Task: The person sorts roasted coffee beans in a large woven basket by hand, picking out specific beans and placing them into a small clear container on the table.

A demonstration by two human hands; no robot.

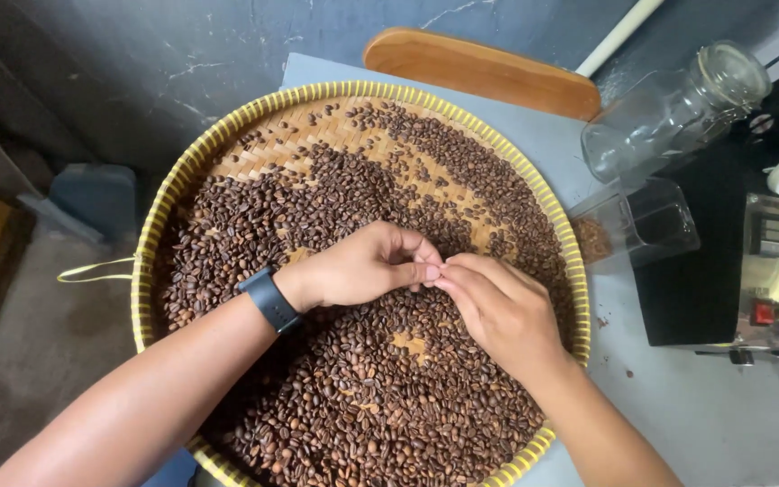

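Observation:
A round woven tray with a yellow rim (227,126) holds a wide spread of dark roasted coffee beans (380,397). My left hand (362,268), with a black band on the wrist, hovers over the middle of the tray with its fingers curled. My right hand (498,307) meets it fingertip to fingertip just above the beans. The fingers of both hands pinch together at one spot; whatever is between them is too small to make out.
A clear glass jar (669,113) lies tilted at the right, above a clear plastic container (642,221). A black machine with red buttons (750,271) stands at the far right. A wooden chair back (480,68) is behind the tray. The tray rests on a grey table (714,415).

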